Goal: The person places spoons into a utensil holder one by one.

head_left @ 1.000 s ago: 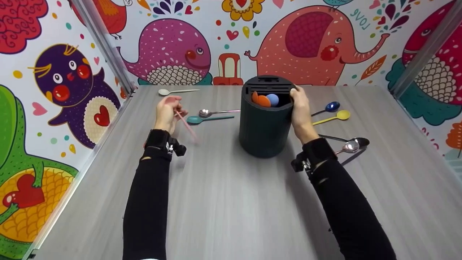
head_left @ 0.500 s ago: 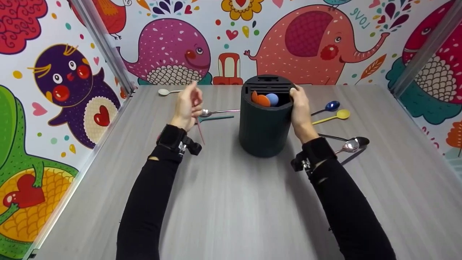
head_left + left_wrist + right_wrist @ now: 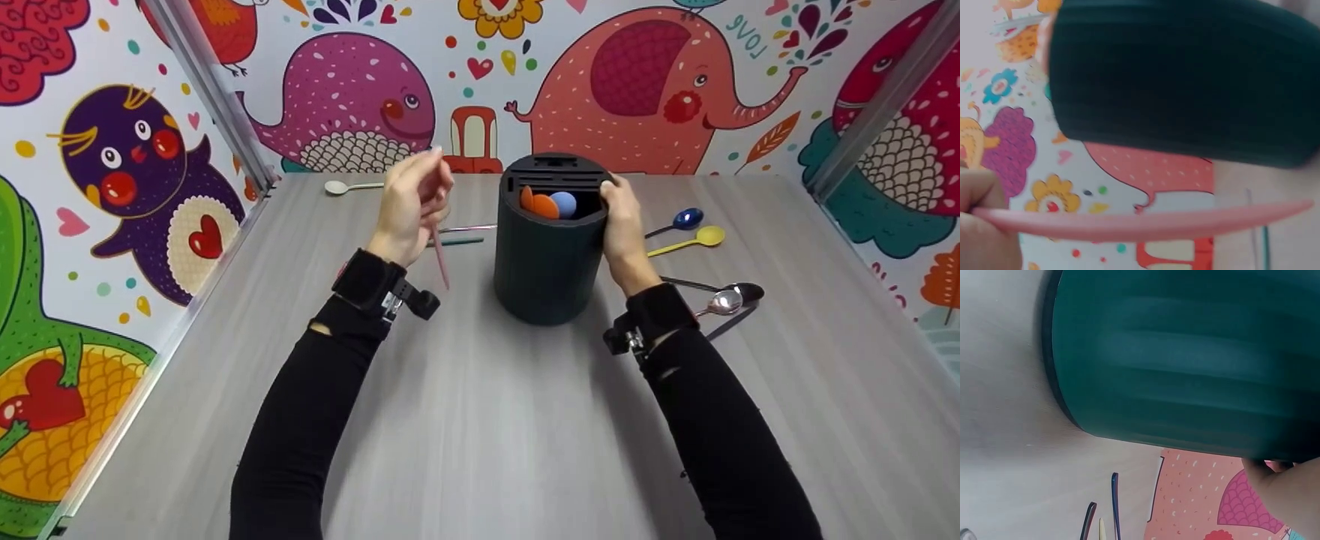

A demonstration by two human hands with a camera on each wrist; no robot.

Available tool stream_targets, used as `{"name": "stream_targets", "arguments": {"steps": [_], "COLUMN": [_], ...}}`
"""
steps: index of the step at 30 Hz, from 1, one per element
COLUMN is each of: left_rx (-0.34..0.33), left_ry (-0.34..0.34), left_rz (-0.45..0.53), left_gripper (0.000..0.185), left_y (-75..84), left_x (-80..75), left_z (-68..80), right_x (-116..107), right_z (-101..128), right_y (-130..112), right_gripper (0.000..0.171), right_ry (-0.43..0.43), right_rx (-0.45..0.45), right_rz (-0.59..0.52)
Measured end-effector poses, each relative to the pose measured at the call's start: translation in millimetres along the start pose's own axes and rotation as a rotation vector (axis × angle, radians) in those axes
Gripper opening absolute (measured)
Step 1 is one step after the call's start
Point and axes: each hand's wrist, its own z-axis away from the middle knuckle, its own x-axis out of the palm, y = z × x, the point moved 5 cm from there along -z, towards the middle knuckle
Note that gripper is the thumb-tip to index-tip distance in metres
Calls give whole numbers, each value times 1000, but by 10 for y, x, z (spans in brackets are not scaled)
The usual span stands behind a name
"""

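My left hand [image 3: 411, 206] pinches a pink spoon [image 3: 440, 259] above the table, left of a dark green utensil holder [image 3: 547, 277]. The spoon's tapering handle points down; its other end is hidden in the fingers. In the left wrist view the pink handle lies alongside the holder's wall, apart from it. My right hand [image 3: 624, 232] grips the holder's right side at the rim, with the thumb over the edge. The holder stands upright, with a black slotted top section [image 3: 559, 176] at the back. Orange [image 3: 546, 207] and light blue [image 3: 562, 204] rounded ends show in its opening.
Behind the left hand lie a cream spoon [image 3: 337, 187] and a teal handle [image 3: 463, 241]. On the right are a blue spoon [image 3: 688, 218], a yellow spoon [image 3: 710, 236], a silver spoon [image 3: 725, 302] and a black spoon [image 3: 748, 291]. Printed walls edge the table.
My left hand has moved right and a little up with the pink spoon, closer to the holder, and the spoon hangs more upright. The right hand and holder have stayed in place.
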Motion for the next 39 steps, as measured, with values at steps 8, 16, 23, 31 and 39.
{"name": "stream_targets", "arguments": {"steps": [8,16,23,31,39], "left_rx": [54,93,166,231,235], "left_ry": [-25,-31,20,70,41], "left_rz": [86,111,119,121,36], "left_gripper": [45,47,48,47,46], "left_y": [251,440,611,712,528], "left_x": [380,705,885,985,958], "left_z": [-106,-215,-315,-402,-447], "right_x": [-47,-51,-54,-20,1], "right_z": [-39,-31,-47,-30,-22], "right_y": [-15,-21,-13,-6,12], "right_gripper": [52,52,52,51,50], "right_ry": [11,-14,-4,-21,-18], "right_rx": [6,2,-14,-19,-21], "right_rz": [-1,3,1,-8,-25]}}
